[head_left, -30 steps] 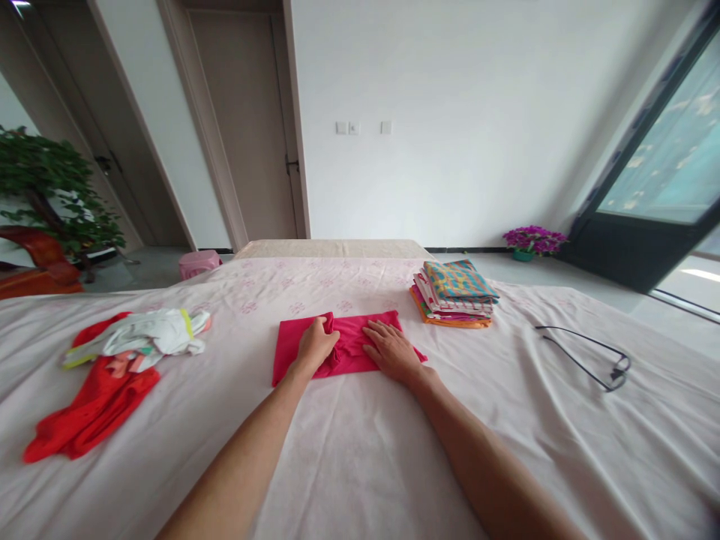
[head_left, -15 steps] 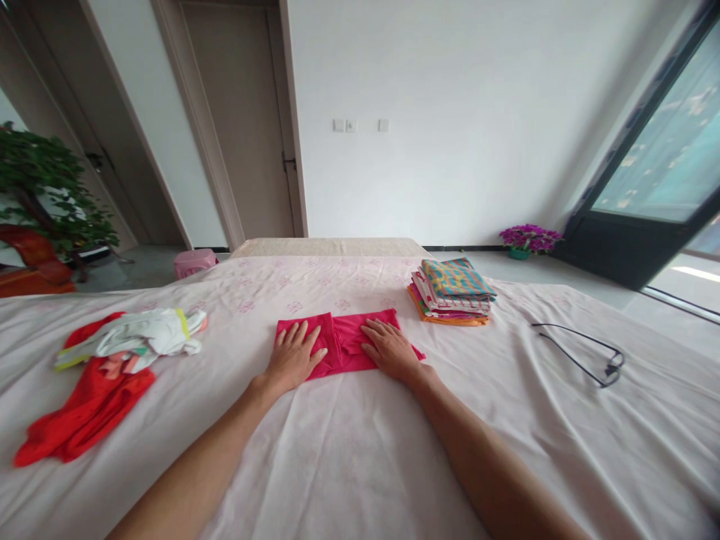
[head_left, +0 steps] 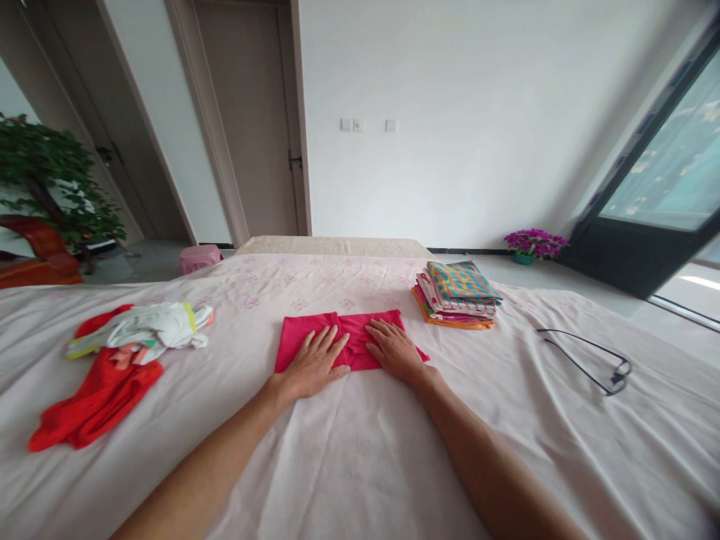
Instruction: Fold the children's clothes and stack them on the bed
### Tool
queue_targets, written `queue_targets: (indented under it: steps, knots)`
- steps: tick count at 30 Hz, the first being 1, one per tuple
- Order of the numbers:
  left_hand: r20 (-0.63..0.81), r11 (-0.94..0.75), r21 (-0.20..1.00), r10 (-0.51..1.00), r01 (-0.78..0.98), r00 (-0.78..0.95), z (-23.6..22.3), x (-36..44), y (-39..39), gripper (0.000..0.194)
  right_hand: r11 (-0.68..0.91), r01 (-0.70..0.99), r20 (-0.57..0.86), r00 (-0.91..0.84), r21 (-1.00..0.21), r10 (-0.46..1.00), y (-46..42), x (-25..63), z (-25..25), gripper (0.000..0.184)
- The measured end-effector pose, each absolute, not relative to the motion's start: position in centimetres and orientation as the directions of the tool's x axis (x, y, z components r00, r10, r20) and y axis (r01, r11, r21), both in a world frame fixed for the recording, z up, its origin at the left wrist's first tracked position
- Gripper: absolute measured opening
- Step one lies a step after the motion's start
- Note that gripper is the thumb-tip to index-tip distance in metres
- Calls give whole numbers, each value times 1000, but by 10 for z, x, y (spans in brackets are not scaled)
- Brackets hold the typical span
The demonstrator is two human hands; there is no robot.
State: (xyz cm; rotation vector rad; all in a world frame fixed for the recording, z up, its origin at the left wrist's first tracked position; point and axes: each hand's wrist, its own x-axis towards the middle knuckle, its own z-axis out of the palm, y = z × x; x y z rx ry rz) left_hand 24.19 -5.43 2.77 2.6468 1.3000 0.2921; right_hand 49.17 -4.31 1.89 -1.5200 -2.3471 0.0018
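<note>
A bright pink folded garment (head_left: pixel 301 337) lies flat on the pale patterned bed sheet (head_left: pixel 337 450), in front of me. Its exact kind I cannot tell. My left hand (head_left: pixel 315 364) rests palm down on the middle of its near side, fingers stretched out. On the right part of the cloth lies my right hand (head_left: pixel 394 351), also flat with its fingers extended. Neither hand grips anything. A small corner of the pink cloth sticks out beyond my right hand.
A stack of folded, patterned cloths (head_left: pixel 458 296) sits to the right behind the garment. Farther right lie black-framed glasses (head_left: pixel 616 375). On the left, red clothing (head_left: pixel 101 401) and a white garment (head_left: pixel 154 330) form a loose heap. A pink stool (head_left: pixel 201 259) stands beyond the sheet.
My left hand has slid right across the pink cloth, toward its middle fold, uncovering the left part. My right hand stays in about the same place on it. The view has shifted slightly.
</note>
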Motion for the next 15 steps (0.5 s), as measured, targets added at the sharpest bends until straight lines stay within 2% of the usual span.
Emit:
queue_targets:
  steps: [2, 4, 7, 10, 15]
  knots:
    - [88, -597, 336, 790, 729, 607, 29, 237, -51, 67, 425, 885, 284, -364, -191, 887, -44, 491, 19, 50]
    - [151, -541, 453, 830, 709, 537, 29, 228, -44, 59, 423, 884, 281, -363, -198, 889, -45, 492, 20, 50]
    - [240, -308, 641, 951, 703, 198, 30, 204, -32, 49, 432, 878, 298, -364, -208, 882, -47, 492, 23, 48]
    - [178, -86, 738, 981, 669, -70, 32, 174, -25, 54, 487, 847, 369, -392, -214, 843, -53, 488, 31, 40]
    - [5, 89, 837, 985, 539, -171, 36, 147, -27, 62, 645, 728, 363, -550, -234, 752, -70, 466, 50, 29]
